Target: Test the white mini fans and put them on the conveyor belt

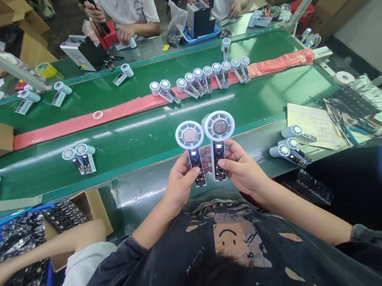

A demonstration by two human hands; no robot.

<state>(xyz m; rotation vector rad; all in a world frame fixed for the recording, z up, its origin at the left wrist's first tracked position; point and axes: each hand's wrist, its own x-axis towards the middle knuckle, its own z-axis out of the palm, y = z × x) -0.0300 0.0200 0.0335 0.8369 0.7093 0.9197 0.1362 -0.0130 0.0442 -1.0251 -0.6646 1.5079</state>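
Observation:
My left hand [180, 177] is closed around the handle of a light-blue handheld fan [189, 135], thumb on its exposed circuit board. In my right hand [242, 165] is a second handheld fan [219, 126], also gripped by the handle with the thumb on its board. Both fans are upright, side by side, round heads at the top. A small white light glows on each board. The fingers behind the handles are partly hidden. To the right, several similar fans [292, 143] lie on the metal table edge [256, 147].
A green conveyor belt [129, 140] carries a pink strip [119, 112] with a row of fans [198, 75]. Two fans [81, 150] lie at left. Tweezers and tools [337, 123] lie on the right. A blue crate of circuit boards [51, 285] and a neighbour's arm [48, 251] are lower left. Co-workers sit opposite.

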